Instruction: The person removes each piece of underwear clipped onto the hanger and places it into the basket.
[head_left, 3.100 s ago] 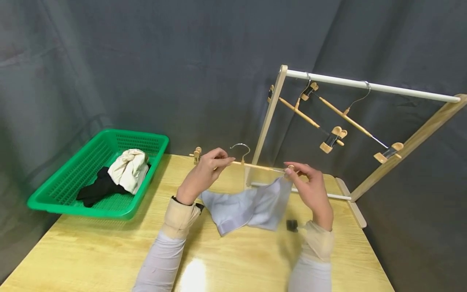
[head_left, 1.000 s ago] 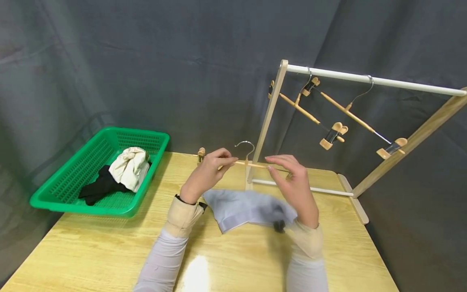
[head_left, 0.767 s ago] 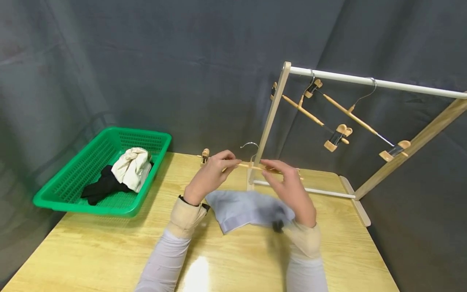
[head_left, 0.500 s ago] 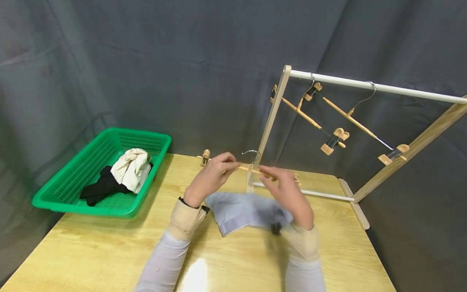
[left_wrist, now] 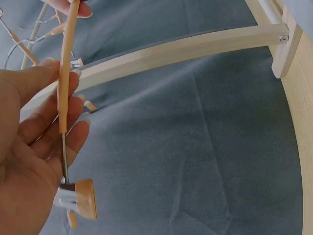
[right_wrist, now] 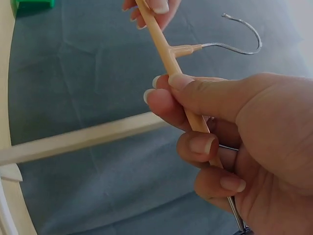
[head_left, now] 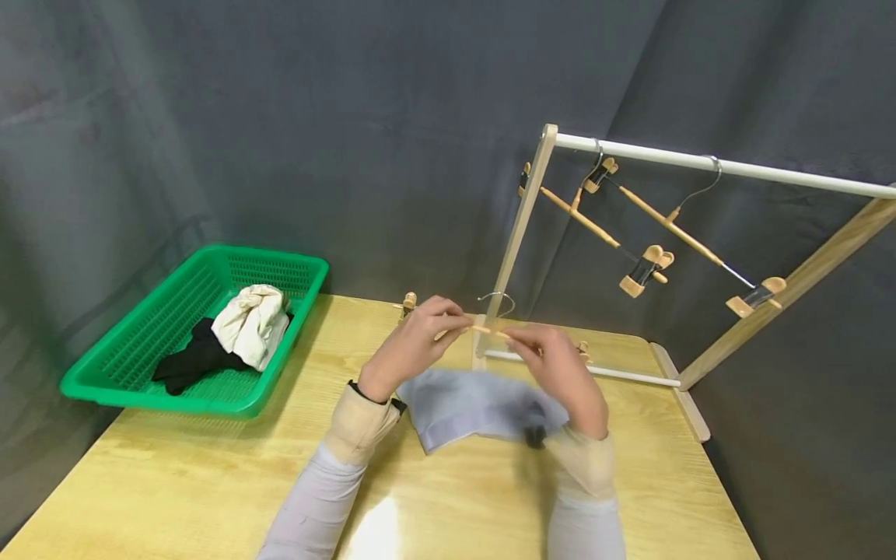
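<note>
Both hands hold one clip hanger [head_left: 483, 330] with a tan bar, its metal hook [right_wrist: 257, 41] pointing up. My left hand [head_left: 416, 342] pinches the bar left of the hook. Just right of the hook, the thumb and fingers of my right hand [head_left: 560, 373] are curled round the bar. One wooden clip [head_left: 409, 302] shows beyond the left hand; another clip [head_left: 583, 350] sits past the right one. Below the hands a light grey-blue garment [head_left: 448, 404] lies on the table, partly covered by the right wrist.
At the left a green basket [head_left: 80, 381] holds a white cloth [head_left: 248, 323] and a black cloth [head_left: 196, 358]. A wooden rack with a white rail [head_left: 651, 154] stands at the back right, two clip hangers [head_left: 595, 225] hanging from it. A dark curtain is behind.
Three seconds ago the right hand was at the right clip, with the garment's corner raised near it. That corner is now lower, and the right hand has moved left along the bar.
</note>
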`<state>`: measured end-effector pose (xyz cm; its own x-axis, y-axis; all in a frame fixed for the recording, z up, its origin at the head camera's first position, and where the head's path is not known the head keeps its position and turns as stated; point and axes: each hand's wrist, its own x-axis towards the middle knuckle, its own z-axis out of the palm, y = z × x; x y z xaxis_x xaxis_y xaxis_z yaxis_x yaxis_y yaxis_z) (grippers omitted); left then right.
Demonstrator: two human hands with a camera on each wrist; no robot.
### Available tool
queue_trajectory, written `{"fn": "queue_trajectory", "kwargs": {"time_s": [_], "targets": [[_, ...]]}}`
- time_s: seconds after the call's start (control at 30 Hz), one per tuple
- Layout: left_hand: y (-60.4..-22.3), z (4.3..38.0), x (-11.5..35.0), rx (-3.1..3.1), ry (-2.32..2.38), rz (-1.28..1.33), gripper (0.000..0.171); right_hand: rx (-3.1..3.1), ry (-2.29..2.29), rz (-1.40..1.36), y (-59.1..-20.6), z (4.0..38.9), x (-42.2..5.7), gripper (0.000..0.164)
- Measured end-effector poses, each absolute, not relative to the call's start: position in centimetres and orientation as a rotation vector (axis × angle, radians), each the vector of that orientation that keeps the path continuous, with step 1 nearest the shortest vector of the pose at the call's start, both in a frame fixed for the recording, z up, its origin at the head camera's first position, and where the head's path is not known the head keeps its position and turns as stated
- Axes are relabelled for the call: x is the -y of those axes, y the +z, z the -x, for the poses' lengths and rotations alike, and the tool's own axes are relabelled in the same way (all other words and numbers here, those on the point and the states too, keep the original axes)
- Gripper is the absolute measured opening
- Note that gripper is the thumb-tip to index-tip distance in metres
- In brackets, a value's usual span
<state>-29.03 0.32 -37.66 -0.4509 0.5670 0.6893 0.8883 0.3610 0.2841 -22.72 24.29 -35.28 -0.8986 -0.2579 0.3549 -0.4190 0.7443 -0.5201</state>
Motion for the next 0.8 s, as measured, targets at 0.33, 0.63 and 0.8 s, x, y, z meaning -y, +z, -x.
{"fn": "queue_trajectory", "kwargs": {"time_s": [0.33, 0.63, 0.8], "targets": [[-37.4, 28.7, -1.4, 1.979, -0.886, 1.235, 0.016, 2.671, 0.88, -0.47, -35.4, 22.8, -25.9, 0.024], [-38.6, 27.9, -3.0, 2.348, -0.899, 1.398, 0.011, 2.674, 0.886, -0.35, -35.3, 22.3, -27.5, 0.025], [-40.5, 27.4, -4.6, 2.618, -0.793, 1.448, 0.029, 2.685, 0.924, -0.319, -35.6, 22.4, -27.8, 0.025]]}}
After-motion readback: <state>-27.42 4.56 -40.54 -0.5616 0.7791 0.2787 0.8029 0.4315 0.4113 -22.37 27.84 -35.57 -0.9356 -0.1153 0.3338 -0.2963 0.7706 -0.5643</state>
